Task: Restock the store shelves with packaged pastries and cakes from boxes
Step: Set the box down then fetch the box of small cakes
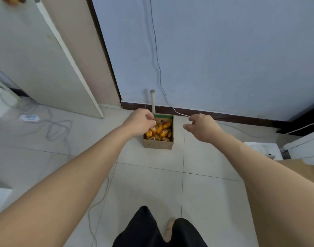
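Fetch step, early, by my read: box (158, 143) of orange pastry pkts (160, 133) on floor (149, 177); left hand (140, 123) curled over box's L rim, grip can't tell; right hand (201, 128) loosely spread, empty, just R of box; next needs 2 hands closing on box sides.

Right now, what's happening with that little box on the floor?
A person reaches with both hands toward a small cardboard box on the tiled floor by the wall. It holds orange-wrapped packets. The left hand is curled over the packets at the box's left edge; whether it grips one is unclear. The right hand is open, apart from the box.
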`<state>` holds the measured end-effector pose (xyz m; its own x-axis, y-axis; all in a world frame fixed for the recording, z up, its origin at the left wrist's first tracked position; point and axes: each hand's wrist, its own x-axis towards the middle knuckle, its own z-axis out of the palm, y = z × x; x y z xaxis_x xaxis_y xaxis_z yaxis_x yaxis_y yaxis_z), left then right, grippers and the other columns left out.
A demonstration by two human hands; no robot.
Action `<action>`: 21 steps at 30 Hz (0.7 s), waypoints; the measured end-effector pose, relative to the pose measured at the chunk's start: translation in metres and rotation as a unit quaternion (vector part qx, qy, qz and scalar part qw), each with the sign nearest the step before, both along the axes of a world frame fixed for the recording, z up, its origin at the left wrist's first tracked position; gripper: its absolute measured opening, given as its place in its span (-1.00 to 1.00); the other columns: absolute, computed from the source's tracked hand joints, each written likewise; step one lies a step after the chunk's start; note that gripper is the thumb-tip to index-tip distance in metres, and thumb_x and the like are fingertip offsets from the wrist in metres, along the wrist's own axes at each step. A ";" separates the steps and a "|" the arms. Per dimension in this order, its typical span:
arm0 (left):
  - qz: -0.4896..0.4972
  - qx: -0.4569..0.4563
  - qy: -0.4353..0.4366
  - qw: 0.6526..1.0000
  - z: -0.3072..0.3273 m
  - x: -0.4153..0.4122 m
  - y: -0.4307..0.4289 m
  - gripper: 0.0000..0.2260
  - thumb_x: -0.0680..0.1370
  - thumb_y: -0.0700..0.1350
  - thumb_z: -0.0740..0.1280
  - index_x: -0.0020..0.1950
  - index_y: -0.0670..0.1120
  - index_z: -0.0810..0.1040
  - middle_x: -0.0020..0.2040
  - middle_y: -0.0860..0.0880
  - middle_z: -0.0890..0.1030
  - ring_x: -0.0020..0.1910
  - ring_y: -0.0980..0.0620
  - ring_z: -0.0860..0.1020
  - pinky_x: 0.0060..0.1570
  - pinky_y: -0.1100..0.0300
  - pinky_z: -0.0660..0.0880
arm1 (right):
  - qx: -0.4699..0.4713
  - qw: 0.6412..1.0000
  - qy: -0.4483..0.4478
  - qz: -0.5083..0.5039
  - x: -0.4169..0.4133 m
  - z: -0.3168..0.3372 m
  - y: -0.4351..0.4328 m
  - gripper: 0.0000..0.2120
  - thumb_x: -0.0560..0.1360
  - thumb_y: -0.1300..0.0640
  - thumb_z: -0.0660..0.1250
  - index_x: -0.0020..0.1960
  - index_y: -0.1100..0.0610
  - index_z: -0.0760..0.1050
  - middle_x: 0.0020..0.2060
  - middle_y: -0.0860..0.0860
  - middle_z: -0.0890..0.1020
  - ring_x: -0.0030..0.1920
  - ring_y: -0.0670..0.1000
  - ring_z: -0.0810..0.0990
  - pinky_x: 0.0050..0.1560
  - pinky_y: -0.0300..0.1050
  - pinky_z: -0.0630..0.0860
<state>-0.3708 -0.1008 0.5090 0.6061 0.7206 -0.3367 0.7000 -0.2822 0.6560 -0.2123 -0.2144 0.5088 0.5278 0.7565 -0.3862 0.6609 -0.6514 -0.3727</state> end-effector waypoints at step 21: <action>0.105 -0.108 0.123 0.981 -0.275 0.178 0.239 -0.63 0.60 -0.09 0.24 0.38 -0.18 0.37 0.30 -0.12 0.48 0.20 -0.07 0.48 -0.01 0.25 0.32 | -0.123 0.989 0.078 -0.021 0.169 -0.272 0.258 -0.58 0.61 -0.04 0.15 0.34 0.21 0.35 0.20 0.15 0.54 0.16 0.13 0.53 -0.08 -0.15 0.39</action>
